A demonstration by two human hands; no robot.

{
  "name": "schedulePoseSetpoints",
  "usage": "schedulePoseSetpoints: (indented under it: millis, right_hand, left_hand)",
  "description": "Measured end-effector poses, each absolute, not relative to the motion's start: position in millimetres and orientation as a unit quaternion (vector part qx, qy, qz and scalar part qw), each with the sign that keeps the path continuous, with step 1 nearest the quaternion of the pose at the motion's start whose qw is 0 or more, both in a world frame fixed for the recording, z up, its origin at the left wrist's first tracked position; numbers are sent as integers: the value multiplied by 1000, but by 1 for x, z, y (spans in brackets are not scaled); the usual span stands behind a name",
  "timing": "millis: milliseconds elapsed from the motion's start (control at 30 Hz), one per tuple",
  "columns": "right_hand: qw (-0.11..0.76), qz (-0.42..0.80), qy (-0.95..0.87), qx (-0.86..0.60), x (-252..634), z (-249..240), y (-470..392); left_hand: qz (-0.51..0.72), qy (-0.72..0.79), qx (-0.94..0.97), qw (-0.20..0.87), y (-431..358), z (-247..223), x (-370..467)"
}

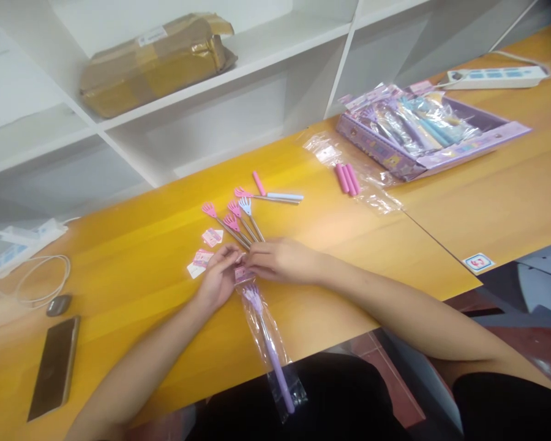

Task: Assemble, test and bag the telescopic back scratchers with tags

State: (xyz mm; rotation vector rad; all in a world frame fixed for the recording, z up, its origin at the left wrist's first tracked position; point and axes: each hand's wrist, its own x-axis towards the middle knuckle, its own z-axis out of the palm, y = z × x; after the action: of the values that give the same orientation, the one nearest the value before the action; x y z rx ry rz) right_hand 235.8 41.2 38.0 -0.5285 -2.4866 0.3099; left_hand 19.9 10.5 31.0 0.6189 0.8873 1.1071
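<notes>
My left hand (219,275) and my right hand (278,260) meet at the top of a clear plastic bag (264,334), both closed on its upper end. Inside the bag lies a purple hand-shaped scratcher (274,358), its lower end hanging past the table edge. A pink card (243,275) shows at the bag's top between the hands. Just beyond my fingers are several pink scratcher heads (232,222) and a light blue one (245,206) on metal rods. Pink-and-white cards (202,258) rest left of my left hand.
Pink handles (348,179) lie on clear bags (381,199) at the right. Behind them is a purple box (404,165) of bagged scratchers. A phone (54,369), mouse (59,305) and power strip (25,245) are left; a wrapped parcel (153,67) sits on the shelf.
</notes>
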Motion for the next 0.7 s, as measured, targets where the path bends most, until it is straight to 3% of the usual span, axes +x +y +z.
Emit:
schedulePoseSetpoints:
  millis: [700]
  right_hand:
    - [284, 100, -924, -238, 241, 52, 42]
  left_hand:
    - [511, 371, 282, 723, 11, 26, 19]
